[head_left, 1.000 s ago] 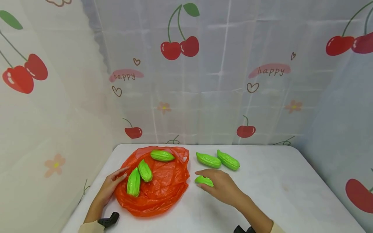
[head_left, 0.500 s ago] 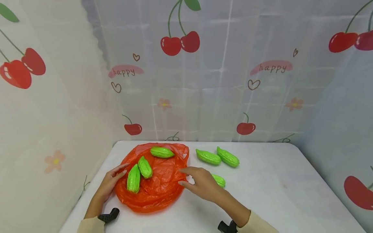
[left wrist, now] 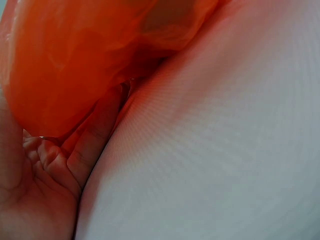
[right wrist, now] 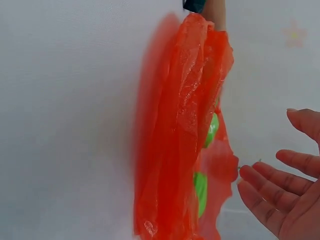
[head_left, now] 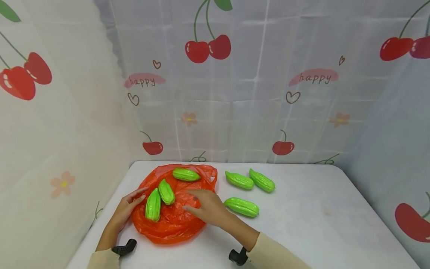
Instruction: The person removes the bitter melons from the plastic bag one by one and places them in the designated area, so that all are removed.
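A red plastic bag (head_left: 174, 231) lies spread on the table, with three light green bitter gourds (head_left: 153, 205) in its open top. My left hand (head_left: 125, 209) rests against the bag's left side, its fingers fairly straight along the rim; bag film hides part of that hand (left wrist: 47, 185) in the left wrist view. Over the right part of the bag is my right hand (head_left: 209, 208), thumb and fingers spread, nothing held. The right wrist view shows this hand (right wrist: 285, 195) beside the bag. One bitter gourd (head_left: 242, 207) lies on the table just right of the right forearm.
Two more bitter gourds (head_left: 239, 180) lie together at the back of the white table (head_left: 312, 224), right of the bag. A cherry-print curtain (head_left: 235, 112) stands behind the table and along its sides. Each wrist carries a black camera (head_left: 125, 248).
My right hand has let go of the bitter gourd on the table and moved left over the bag. My left hand stays at the bag's left side. The view has tilted slightly down.
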Available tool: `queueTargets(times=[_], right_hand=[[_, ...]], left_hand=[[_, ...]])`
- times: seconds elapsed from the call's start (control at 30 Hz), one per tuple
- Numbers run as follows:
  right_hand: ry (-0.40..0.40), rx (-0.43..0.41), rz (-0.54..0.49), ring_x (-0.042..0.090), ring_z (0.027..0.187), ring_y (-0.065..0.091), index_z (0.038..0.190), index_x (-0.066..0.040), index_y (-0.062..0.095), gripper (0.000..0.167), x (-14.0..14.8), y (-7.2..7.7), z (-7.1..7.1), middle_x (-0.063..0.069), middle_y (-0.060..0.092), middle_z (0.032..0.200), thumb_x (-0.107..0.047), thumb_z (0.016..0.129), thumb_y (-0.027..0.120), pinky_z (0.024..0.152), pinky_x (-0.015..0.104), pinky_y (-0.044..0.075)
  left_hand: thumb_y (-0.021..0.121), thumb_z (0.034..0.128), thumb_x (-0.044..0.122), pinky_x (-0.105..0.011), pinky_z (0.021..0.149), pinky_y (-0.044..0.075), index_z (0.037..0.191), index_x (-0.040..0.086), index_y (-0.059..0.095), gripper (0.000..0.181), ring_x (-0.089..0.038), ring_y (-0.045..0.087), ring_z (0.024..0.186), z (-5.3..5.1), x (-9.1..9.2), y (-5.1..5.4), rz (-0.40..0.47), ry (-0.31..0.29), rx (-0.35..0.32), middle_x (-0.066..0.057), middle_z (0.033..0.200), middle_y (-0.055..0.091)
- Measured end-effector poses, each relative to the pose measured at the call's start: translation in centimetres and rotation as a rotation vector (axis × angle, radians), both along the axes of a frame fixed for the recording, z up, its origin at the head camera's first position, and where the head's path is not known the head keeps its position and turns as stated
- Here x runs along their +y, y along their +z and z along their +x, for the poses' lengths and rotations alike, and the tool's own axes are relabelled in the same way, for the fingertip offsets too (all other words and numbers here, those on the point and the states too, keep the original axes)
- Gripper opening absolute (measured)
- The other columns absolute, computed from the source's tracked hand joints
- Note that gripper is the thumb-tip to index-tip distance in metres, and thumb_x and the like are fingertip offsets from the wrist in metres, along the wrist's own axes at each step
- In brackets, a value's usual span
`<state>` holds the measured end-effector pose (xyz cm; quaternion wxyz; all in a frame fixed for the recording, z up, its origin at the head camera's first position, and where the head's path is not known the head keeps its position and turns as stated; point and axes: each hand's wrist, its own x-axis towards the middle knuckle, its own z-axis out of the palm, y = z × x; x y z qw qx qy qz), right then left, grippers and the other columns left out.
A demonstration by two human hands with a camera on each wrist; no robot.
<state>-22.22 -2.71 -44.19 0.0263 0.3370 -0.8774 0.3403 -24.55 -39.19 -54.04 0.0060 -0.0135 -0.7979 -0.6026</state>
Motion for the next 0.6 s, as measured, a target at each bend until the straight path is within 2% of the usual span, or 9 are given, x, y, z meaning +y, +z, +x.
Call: queueTargets(times=[0.13, 0.37, 0.6], right_hand=[[-0.014, 0.019, -0.002, 0.01, 0.101, 0.065, 0.139, -0.015, 0.062, 0.055, -1.7, -0.7, -0.6, -0.002, 0.068, 0.128, -0.042, 0.093, 0.074, 0.083, 0.024, 0.054], [-0.029, -0.001, -0.016, 0.016, 0.116, 0.063, 0.143, -0.014, 0.059, 0.058, -4.6, -1.5, -1.9, -0.002, 0.065, 0.134, -0.042, 0.094, 0.073, 0.093, 0.029, 0.054], [-0.08, -0.003, 0.046, 0.014, 0.127, 0.058, 0.143, -0.016, 0.058, 0.062, -7.0, -2.4, -2.7, -0.006, 0.063, 0.138, -0.043, 0.091, 0.076, 0.103, 0.035, 0.05]], left_hand=[[0.059, 0.1037, 0.034, -0.01, 0.092, 0.044, 0.149, 0.004, 0.049, 0.055, -0.04, 0.025, 0.149, 0.0, -0.1, 0.2, -0.011, -0.002, -0.007, -0.019, 0.16, 0.035], [0.057, 0.1044, 0.034, -0.009, 0.092, 0.043, 0.15, 0.006, 0.049, 0.054, -0.04, 0.025, 0.149, 0.0, -0.2, 0.4, -0.024, -0.016, 0.006, -0.018, 0.16, 0.035], [0.058, 0.1043, 0.034, -0.01, 0.092, 0.044, 0.149, 0.003, 0.049, 0.055, -0.04, 0.026, 0.147, 0.0, -0.1, 0.1, -0.02, -0.013, 0.008, -0.021, 0.159, 0.035]])
